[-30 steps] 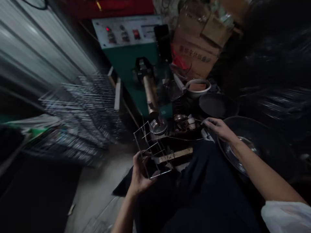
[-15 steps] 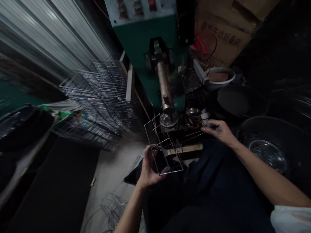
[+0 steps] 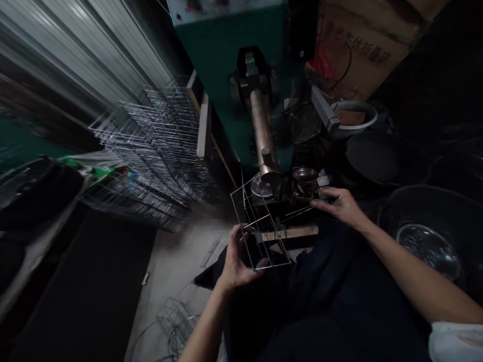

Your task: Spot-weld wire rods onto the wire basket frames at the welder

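My left hand [image 3: 240,261] is closed around the near left part of a small wire rack [image 3: 268,218], which is tilted up over my lap. Thin metal wire [image 3: 298,212] runs from near the rack towards my right hand [image 3: 337,205], whose thumb and fingers pinch its end. Just beyond the rack's far end is the copper-coloured arm [image 3: 263,131] of a green machine [image 3: 226,55]. Below the arm's tip lies a round metal electrode-like piece [image 3: 264,186], partly behind the rack's wires. A wooden strip [image 3: 290,233] shows under the rack.
Stacked wire racks [image 3: 158,141] stand on the left, beside a wooden-edged board [image 3: 204,128]. Bent wire pieces [image 3: 177,322] lie on the floor. To the right are a dark tub [image 3: 468,221] with a clear round dish [image 3: 428,249], a grey bowl [image 3: 372,118] and a cardboard box [image 3: 370,45].
The view has shifted slightly, so the machine sits higher and further right. Both hands keep their grip, with the rack and wire held in nearly the same pose.
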A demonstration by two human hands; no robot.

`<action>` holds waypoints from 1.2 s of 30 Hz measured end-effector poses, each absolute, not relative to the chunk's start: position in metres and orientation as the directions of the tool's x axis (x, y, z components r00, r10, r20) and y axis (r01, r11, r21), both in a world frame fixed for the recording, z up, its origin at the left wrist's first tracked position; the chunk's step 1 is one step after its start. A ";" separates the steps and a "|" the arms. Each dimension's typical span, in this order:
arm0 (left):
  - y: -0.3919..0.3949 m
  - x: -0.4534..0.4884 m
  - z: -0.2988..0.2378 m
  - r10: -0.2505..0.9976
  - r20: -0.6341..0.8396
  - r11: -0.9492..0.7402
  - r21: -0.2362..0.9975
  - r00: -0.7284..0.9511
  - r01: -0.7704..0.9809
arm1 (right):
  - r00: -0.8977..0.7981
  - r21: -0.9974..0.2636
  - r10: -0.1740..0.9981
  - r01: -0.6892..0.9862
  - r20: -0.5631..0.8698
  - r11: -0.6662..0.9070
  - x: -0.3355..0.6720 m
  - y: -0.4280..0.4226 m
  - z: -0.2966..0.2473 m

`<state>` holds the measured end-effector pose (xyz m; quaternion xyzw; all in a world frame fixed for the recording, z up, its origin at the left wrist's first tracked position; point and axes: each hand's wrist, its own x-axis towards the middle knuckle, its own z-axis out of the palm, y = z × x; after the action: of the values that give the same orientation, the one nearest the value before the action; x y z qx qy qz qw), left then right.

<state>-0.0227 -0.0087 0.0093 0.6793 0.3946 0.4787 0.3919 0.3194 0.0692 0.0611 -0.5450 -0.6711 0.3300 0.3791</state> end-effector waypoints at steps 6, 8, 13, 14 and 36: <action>0.009 -0.018 -0.001 0.921 0.301 -0.363 0.892 0.247 0.268 | -0.147 -0.857 0.975 0.467 0.169 0.219 0.304 0.090 0.054; 0.016 -0.015 0.000 0.915 0.317 -0.382 0.880 0.250 0.281 | -0.160 -0.849 0.970 0.472 0.182 0.237 0.300 0.099 0.051; 0.031 -0.012 0.004 0.905 0.352 -0.412 0.868 0.240 0.279 | -0.183 -0.821 0.960 0.498 0.213 0.278 0.297 0.115 0.042; 0.034 -0.012 0.003 0.900 0.367 -0.425 0.861 0.237 0.279 | -0.187 -0.820 0.958 0.499 0.216 0.282 0.297 0.117 0.040; 0.063 -0.009 -0.003 0.896 0.389 -0.434 0.869 0.212 0.237 | -0.211 -0.810 0.957 0.515 0.200 0.283 0.303 0.144 0.040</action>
<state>-0.0089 0.0628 -0.0034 0.6982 0.4058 0.4789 0.3442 0.3035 0.1438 0.0402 -0.5144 -0.7152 0.3068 0.3604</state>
